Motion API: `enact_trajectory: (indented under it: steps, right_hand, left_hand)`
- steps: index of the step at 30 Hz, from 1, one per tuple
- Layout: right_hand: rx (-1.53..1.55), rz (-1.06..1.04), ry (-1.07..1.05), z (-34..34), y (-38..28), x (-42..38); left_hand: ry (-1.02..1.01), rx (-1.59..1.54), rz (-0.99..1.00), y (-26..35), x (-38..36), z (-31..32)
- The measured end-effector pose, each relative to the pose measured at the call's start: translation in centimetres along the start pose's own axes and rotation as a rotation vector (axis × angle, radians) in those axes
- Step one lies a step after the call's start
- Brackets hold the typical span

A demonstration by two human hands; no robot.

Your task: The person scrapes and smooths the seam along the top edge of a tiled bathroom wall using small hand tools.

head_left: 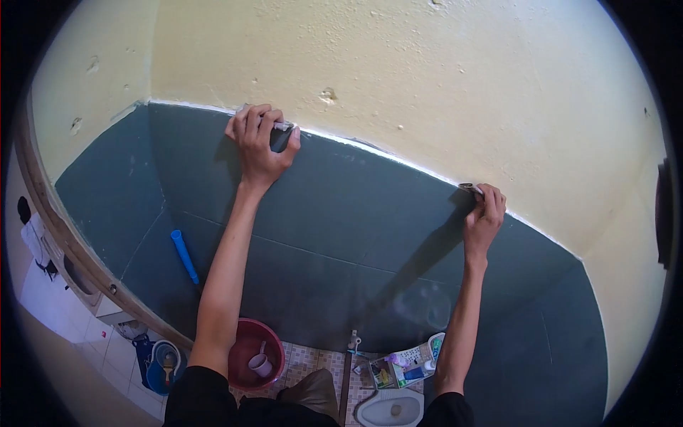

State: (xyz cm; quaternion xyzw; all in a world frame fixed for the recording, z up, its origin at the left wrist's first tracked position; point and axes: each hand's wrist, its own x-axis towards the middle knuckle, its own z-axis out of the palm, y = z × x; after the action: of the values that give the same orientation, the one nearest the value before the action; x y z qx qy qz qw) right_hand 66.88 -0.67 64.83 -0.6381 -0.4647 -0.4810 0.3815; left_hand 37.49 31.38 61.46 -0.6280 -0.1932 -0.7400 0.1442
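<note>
High on the wall, my left hand [262,146] is at the white edge [356,144] where the dark grey tiles [320,206] meet the yellow plaster [398,78]. Its fingers curl over a whitish, crumpled piece [283,125], partly hidden by them. Farther right and lower along the same edge, my right hand [486,213] pinches a small object with a dark, round end [466,186]; what it is, I cannot make out. Its fingertips are close to the wall.
Below are a red tub [245,349] holding a pink dipper [260,364], a squat toilet [390,410], a tap [353,340] and a basket of toiletries [384,373]. A blue tube [184,256] is at the left wall. Outside the frame edge [71,228] stands a blue bucket [158,373].
</note>
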Motion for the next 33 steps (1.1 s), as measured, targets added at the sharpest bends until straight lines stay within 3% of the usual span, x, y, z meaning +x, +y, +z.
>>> enact_trajectory:
  steps: [18,33]
  right_hand:
    - [0.022,-0.072,0.000,0.1,1.2,-2.3]
    - [0.041,0.001,0.080,0.5,1.1,-1.7]
  left_hand:
    - [0.017,0.008,-0.076,1.5,0.9,-0.2]
    - [0.082,-0.009,-0.090,1.1,0.3,1.4]
